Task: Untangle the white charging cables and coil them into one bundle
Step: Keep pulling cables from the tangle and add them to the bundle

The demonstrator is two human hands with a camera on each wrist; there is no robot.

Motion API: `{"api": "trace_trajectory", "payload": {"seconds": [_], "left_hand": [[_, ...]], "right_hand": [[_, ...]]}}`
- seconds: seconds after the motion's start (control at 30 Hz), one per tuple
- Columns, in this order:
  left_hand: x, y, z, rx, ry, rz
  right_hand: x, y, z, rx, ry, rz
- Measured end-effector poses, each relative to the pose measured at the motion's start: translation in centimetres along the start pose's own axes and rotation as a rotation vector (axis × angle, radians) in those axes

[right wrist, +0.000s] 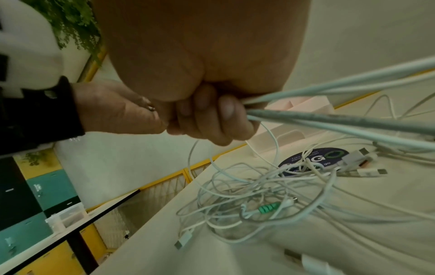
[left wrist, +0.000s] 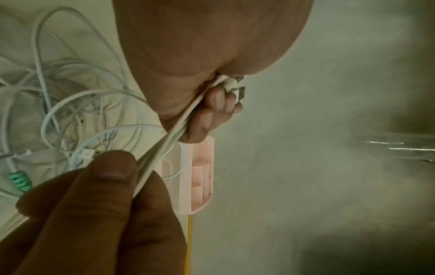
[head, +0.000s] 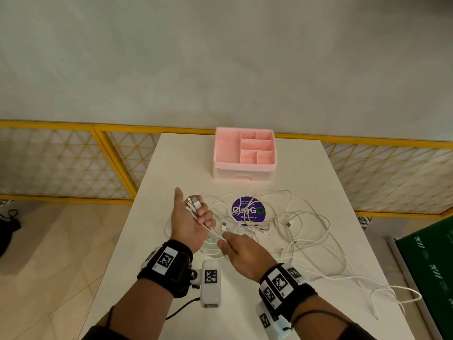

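Observation:
Several white charging cables (head: 297, 225) lie tangled on the white table (head: 318, 180), one with a green spiral sleeve (right wrist: 268, 208). My left hand (head: 199, 212), palm up at the tangle's left, grips a gathered bunch of strands, whose plug ends (left wrist: 235, 87) stick out past its curled fingers (left wrist: 213, 104). My right hand (head: 224, 241), just nearer to me, pinches the same strands (left wrist: 162, 147) between thumb and fingers. In the right wrist view its fingers (right wrist: 223, 111) curl round the strands (right wrist: 329, 121), which run taut toward the tangle.
A pink compartment organizer (head: 245, 153) stands at the table's far edge. A round purple sticker (head: 248, 211) lies under the cables. One cable loop (head: 392, 294) reaches the front right table edge. Yellow lattice railing (head: 73, 158) lies behind, and a green board (head: 431, 278) stands at the right.

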State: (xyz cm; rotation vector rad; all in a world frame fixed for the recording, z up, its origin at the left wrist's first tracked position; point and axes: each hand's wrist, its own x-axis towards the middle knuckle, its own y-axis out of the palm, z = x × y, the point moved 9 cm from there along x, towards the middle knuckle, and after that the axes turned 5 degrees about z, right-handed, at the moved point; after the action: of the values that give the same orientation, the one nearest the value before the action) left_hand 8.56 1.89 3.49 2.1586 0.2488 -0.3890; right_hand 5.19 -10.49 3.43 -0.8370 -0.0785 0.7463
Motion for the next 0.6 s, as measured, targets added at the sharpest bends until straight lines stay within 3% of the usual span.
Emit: {"api": "trace_trajectory", "payload": {"seconds": [0.27,0.4,0.5,0.6], "left_hand": [[0.0,-0.7,0.2,-0.010,0.041,-0.083],[-0.7,0.1,1.0,-0.009,0.022,-0.030],[-1.4,-0.7,2.3,0.183,-0.021,-0.043],[-1.9,-2.3,2.8,0.298,-0.001,-0.084]], "right_hand": [[0.3,-0.1,0.8,0.136,-0.009,-0.049],[0.7,-0.1,1.0,0.207,-0.001,-0.142],[0.8,0.2,0.5,0.203,0.010,-0.195],[0.7,2.6,0.6,0.159,-0.002,-0.119]]}}
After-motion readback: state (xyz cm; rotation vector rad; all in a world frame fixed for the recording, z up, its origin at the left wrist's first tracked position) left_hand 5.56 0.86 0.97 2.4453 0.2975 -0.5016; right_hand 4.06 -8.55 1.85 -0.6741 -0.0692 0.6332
